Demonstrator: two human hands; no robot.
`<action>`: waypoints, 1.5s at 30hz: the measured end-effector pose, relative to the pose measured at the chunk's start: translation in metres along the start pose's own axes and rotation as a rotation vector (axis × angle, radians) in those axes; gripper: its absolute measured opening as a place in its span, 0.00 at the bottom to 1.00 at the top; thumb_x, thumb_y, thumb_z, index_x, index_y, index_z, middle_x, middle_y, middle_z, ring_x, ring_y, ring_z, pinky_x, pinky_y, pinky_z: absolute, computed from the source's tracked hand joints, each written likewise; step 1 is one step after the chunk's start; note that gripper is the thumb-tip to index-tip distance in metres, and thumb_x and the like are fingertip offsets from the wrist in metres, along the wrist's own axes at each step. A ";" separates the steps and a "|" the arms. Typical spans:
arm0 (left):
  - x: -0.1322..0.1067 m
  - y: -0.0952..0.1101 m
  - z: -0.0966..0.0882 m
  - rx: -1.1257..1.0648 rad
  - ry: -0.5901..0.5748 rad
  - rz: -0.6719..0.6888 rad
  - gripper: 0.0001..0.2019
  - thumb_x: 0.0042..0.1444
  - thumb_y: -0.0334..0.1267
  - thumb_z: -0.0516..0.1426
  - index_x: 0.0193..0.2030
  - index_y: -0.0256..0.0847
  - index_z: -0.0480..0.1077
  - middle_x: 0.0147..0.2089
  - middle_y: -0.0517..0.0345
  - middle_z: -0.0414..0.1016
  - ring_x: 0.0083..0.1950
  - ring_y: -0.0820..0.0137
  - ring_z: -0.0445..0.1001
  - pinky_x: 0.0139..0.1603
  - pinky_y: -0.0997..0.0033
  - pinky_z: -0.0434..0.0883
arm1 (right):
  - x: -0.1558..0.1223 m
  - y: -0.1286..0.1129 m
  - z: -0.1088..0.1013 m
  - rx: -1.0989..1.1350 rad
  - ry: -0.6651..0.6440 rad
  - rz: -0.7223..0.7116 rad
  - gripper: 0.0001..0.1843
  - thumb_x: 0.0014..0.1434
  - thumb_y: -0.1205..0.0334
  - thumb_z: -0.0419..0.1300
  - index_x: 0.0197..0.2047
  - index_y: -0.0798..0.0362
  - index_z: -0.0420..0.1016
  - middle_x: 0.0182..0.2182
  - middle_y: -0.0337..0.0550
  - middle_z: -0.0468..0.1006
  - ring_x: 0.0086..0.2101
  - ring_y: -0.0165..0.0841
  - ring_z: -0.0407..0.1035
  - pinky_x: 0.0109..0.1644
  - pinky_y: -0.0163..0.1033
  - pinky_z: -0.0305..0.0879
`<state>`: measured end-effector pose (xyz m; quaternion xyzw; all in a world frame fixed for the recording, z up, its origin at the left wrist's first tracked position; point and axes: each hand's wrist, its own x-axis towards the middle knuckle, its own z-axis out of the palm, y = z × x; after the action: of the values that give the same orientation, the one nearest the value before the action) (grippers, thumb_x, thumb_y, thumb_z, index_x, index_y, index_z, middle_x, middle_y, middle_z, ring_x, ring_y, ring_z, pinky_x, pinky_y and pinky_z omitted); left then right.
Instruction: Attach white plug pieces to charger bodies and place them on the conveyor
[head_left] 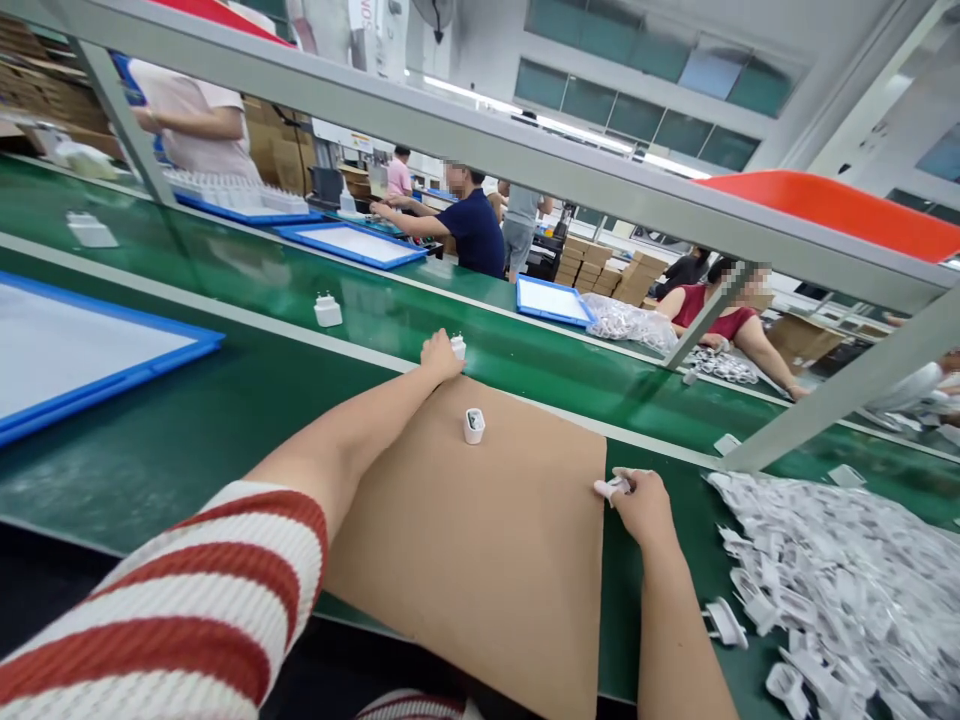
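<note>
My left hand [439, 356] reaches to the far edge of the cardboard sheet [517, 560], its fingers closed on a white charger plug [458, 347] with the pins pointing up. Closer to me on the cardboard stands a white charger housing [474, 427], its open top showing parts inside. At the sheet's right edge my right hand [643, 503] pinches a small white plastic plug piece [613, 487], partly covered by the fingers. A large heap of white plug pieces [832, 600], some under clear plastic, lies to the right of that hand.
Beyond the cardboard runs a green conveyor belt [390, 345] carrying another charger plug [328, 310] and a white adapter [91, 230]. A blue-rimmed tray [97, 350] lies at left. A metal frame bar [450, 130] crosses above. Several people work across the belt.
</note>
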<state>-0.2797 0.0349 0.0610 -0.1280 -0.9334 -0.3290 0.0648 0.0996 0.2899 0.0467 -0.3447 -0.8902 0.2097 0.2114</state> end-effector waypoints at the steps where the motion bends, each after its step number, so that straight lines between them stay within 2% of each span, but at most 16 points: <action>1: -0.003 0.000 -0.005 0.001 0.033 0.041 0.45 0.48 0.33 0.66 0.73 0.28 0.57 0.76 0.27 0.55 0.77 0.41 0.55 0.73 0.50 0.59 | 0.000 0.001 0.000 0.058 -0.012 0.006 0.17 0.47 0.64 0.67 0.43 0.55 0.84 0.44 0.54 0.80 0.41 0.45 0.78 0.51 0.48 0.74; 3: -0.012 -0.002 -0.021 -0.050 -0.007 0.211 0.48 0.48 0.33 0.64 0.76 0.31 0.53 0.79 0.34 0.52 0.79 0.46 0.51 0.76 0.53 0.55 | -0.002 0.000 -0.001 0.173 -0.014 0.034 0.24 0.47 0.67 0.65 0.49 0.56 0.82 0.47 0.54 0.82 0.43 0.43 0.79 0.54 0.47 0.74; 6: -0.035 -0.009 -0.050 -0.175 -0.453 0.525 0.45 0.47 0.37 0.64 0.75 0.44 0.60 0.74 0.46 0.64 0.74 0.54 0.62 0.70 0.60 0.65 | -0.007 -0.010 -0.001 0.353 -0.011 0.069 0.23 0.53 0.63 0.62 0.54 0.54 0.78 0.49 0.54 0.83 0.47 0.43 0.79 0.55 0.47 0.73; 8: -0.057 -0.013 -0.063 -0.193 -0.749 0.616 0.46 0.41 0.41 0.69 0.72 0.51 0.65 0.74 0.50 0.66 0.72 0.54 0.65 0.67 0.62 0.68 | -0.011 -0.021 0.000 0.432 -0.051 0.051 0.22 0.57 0.58 0.60 0.54 0.52 0.77 0.47 0.52 0.84 0.46 0.43 0.78 0.51 0.47 0.74; 10: -0.082 -0.012 -0.067 -0.206 -0.858 0.598 0.45 0.37 0.44 0.72 0.67 0.51 0.71 0.69 0.49 0.72 0.67 0.54 0.71 0.64 0.64 0.70 | -0.018 -0.033 0.001 0.430 -0.091 -0.030 0.18 0.59 0.56 0.57 0.50 0.51 0.79 0.47 0.51 0.83 0.43 0.42 0.78 0.46 0.46 0.74; 13: -0.119 0.000 -0.057 -0.229 -0.810 0.488 0.30 0.44 0.48 0.70 0.57 0.46 0.77 0.55 0.51 0.81 0.52 0.59 0.80 0.53 0.67 0.74 | -0.029 -0.047 0.006 0.327 -0.092 -0.221 0.16 0.61 0.56 0.53 0.38 0.52 0.80 0.46 0.54 0.80 0.41 0.43 0.76 0.45 0.47 0.72; 17: -0.161 0.025 -0.033 -0.176 -0.674 0.512 0.20 0.51 0.52 0.66 0.47 0.45 0.78 0.47 0.55 0.82 0.46 0.60 0.79 0.43 0.68 0.72 | -0.042 -0.058 0.014 0.220 -0.146 -0.347 0.17 0.62 0.59 0.56 0.49 0.52 0.80 0.45 0.53 0.81 0.44 0.44 0.74 0.51 0.48 0.70; 19: -0.181 0.034 -0.019 -0.202 -0.607 0.527 0.19 0.51 0.53 0.66 0.44 0.43 0.78 0.44 0.55 0.81 0.44 0.60 0.78 0.41 0.67 0.71 | -0.044 -0.061 0.018 0.197 -0.233 -0.346 0.15 0.58 0.62 0.60 0.48 0.51 0.82 0.44 0.52 0.82 0.44 0.43 0.74 0.53 0.48 0.69; 22: -0.205 0.039 0.004 -0.362 -0.525 0.530 0.23 0.50 0.55 0.67 0.45 0.40 0.76 0.44 0.53 0.78 0.42 0.60 0.76 0.42 0.63 0.71 | -0.042 -0.061 0.021 0.399 -0.319 -0.207 0.10 0.55 0.58 0.66 0.40 0.51 0.83 0.39 0.49 0.83 0.39 0.40 0.74 0.49 0.45 0.68; 25: -0.219 0.036 0.020 -0.528 -0.544 0.539 0.22 0.52 0.55 0.66 0.45 0.40 0.76 0.42 0.53 0.76 0.41 0.62 0.75 0.43 0.62 0.72 | -0.038 -0.062 0.022 0.785 -0.366 0.035 0.19 0.49 0.48 0.72 0.39 0.52 0.83 0.36 0.45 0.83 0.34 0.36 0.72 0.42 0.42 0.68; 28: -0.222 0.032 0.023 -0.592 -0.614 0.578 0.20 0.53 0.54 0.66 0.43 0.40 0.76 0.41 0.53 0.76 0.41 0.62 0.75 0.43 0.63 0.73 | -0.038 -0.069 0.022 1.019 -0.444 0.112 0.22 0.44 0.46 0.75 0.37 0.51 0.83 0.35 0.43 0.82 0.32 0.33 0.69 0.38 0.39 0.65; 30: -0.222 0.030 0.020 -0.596 -0.634 0.597 0.21 0.53 0.54 0.67 0.45 0.41 0.76 0.43 0.52 0.76 0.43 0.61 0.76 0.44 0.63 0.73 | -0.042 -0.077 0.024 1.033 -0.435 0.108 0.22 0.45 0.45 0.75 0.38 0.51 0.83 0.35 0.43 0.82 0.32 0.32 0.68 0.38 0.39 0.65; 33: -0.219 0.030 0.016 -0.561 -0.656 0.592 0.20 0.54 0.55 0.66 0.44 0.40 0.77 0.41 0.52 0.76 0.43 0.60 0.76 0.43 0.63 0.72 | -0.050 -0.089 0.025 0.877 -0.275 -0.008 0.18 0.53 0.47 0.71 0.41 0.51 0.82 0.38 0.44 0.82 0.35 0.34 0.71 0.42 0.41 0.68; 36: -0.217 0.030 0.015 -0.578 -0.666 0.588 0.20 0.55 0.56 0.65 0.42 0.40 0.77 0.40 0.53 0.76 0.42 0.61 0.75 0.42 0.64 0.71 | -0.058 -0.099 0.024 0.580 -0.138 -0.329 0.10 0.64 0.55 0.62 0.44 0.49 0.81 0.44 0.46 0.79 0.41 0.37 0.73 0.48 0.45 0.70; 40: -0.215 0.028 0.019 -0.634 -0.685 0.622 0.17 0.58 0.54 0.64 0.40 0.40 0.77 0.39 0.54 0.77 0.42 0.61 0.75 0.44 0.63 0.70 | -0.063 -0.104 0.025 0.216 -0.154 -0.651 0.13 0.67 0.66 0.54 0.48 0.51 0.79 0.44 0.50 0.76 0.45 0.41 0.71 0.50 0.48 0.70; 45: -0.214 0.026 0.021 -0.653 -0.692 0.628 0.15 0.56 0.50 0.65 0.39 0.40 0.77 0.40 0.53 0.78 0.43 0.61 0.75 0.45 0.63 0.71 | -0.060 -0.110 0.025 -0.048 -0.165 -0.737 0.15 0.60 0.74 0.52 0.44 0.53 0.77 0.39 0.50 0.72 0.41 0.42 0.67 0.45 0.47 0.68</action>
<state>-0.0683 0.0260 0.0161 -0.5131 -0.6671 -0.5045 -0.1930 0.0696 0.1678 0.0689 0.0120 -0.9732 0.1258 0.1923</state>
